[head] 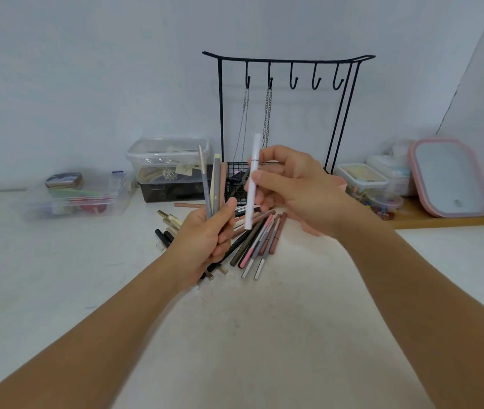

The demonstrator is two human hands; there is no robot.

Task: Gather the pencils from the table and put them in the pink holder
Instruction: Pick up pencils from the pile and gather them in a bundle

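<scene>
Left hand [205, 240]: fingers clamped on a bundle [214, 184] of pencils, upright above the pile [252, 240].
Right hand [291, 187]: fingers pinching 1 white pencil [253, 178], just right of the bundle.

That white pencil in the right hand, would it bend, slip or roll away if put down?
The white pencil looks straight and stiff, so probably no bending. Its smooth round barrel may slip, though the right hand pinches it easily, suggesting it is light. Laid on the table, it would likely roll.

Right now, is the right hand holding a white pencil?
Yes, the right hand grips a white pencil upright between its fingers.
</scene>
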